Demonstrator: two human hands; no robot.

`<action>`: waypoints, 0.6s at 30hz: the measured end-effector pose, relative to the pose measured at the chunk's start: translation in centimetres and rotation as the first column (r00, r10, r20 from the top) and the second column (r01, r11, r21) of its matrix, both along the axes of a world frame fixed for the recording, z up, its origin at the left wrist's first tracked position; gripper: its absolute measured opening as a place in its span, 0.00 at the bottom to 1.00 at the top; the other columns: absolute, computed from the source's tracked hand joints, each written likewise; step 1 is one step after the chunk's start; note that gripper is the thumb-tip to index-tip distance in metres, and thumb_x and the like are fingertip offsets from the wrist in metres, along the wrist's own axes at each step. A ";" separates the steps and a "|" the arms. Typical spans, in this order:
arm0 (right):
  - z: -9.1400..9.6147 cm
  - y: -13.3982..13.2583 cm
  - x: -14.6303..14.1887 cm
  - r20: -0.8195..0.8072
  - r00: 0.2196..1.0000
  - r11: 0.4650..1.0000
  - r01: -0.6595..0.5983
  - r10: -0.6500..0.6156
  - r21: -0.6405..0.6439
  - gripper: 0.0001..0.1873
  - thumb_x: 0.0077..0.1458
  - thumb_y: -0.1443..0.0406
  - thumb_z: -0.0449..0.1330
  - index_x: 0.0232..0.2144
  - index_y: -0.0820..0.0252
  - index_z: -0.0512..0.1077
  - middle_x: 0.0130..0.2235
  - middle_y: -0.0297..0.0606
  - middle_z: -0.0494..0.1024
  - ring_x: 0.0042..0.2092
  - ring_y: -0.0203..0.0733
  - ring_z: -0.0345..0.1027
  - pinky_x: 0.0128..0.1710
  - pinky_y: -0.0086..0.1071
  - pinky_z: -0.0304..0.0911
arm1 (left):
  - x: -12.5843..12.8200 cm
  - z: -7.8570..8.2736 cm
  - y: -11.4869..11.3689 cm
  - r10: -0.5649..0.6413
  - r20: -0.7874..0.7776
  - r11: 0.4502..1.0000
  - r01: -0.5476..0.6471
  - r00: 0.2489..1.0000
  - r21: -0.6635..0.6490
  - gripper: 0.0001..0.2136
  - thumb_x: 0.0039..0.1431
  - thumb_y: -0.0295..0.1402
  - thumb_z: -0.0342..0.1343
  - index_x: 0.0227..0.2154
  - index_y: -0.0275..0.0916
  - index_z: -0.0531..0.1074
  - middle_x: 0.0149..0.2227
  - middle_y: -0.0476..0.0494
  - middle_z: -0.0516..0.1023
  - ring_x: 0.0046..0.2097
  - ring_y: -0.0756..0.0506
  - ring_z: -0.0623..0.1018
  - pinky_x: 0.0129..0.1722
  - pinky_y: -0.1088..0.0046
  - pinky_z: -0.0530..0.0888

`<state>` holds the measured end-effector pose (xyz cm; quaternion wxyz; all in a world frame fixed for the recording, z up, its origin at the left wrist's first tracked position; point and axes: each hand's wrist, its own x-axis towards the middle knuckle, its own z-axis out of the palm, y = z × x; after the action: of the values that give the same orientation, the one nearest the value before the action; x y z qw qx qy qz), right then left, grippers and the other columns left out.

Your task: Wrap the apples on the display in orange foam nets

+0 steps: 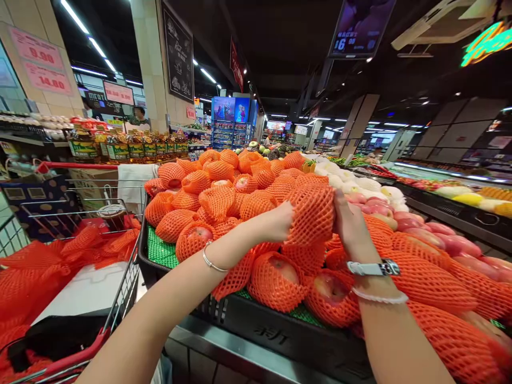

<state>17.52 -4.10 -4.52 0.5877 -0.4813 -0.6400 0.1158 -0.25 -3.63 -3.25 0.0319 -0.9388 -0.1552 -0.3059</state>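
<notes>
Both hands are at an orange foam fruit net (312, 210), raised above a heaped display of apples. My left hand (280, 221) grips its left side, with the fingers hidden by the mesh. On the right side, my right hand (349, 217) presses against the net, its fingers closed round the edge and partly out of sight. Whether fruit is inside this net cannot be made out. Below the hands lie red apples in similar nets, one netted apple (280, 277) near the front and another apple (330, 288) beside it.
A black crate (256, 320) with green lining holds the netted apples. On the left stands a shopping cart (120, 298) with red mesh bags (76, 250). Unwrapped pinkish apples (444, 234) and white-netted fruit (360, 184) lie to the right. Oil bottles (132, 145) line up behind.
</notes>
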 end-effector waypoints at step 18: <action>0.8 -1.5 -1.5 -0.231 0.914 0.942 -0.329 0.334 0.059 0.22 0.40 0.50 0.70 0.29 0.54 0.66 0.26 0.29 0.69 0.28 0.35 0.63 0.29 0.32 0.61 | -0.7 -1.4 4.3 0.122 0.482 0.992 -0.088 0.868 -0.092 0.15 0.51 0.43 0.61 0.35 0.36 0.73 0.34 0.40 0.77 0.39 0.40 0.75 0.46 0.54 0.74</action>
<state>15.98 -5.57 -3.67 0.6365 -0.3427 -0.6383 0.2645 -0.99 0.64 -4.60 -0.0230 -0.8224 -0.2192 -0.5245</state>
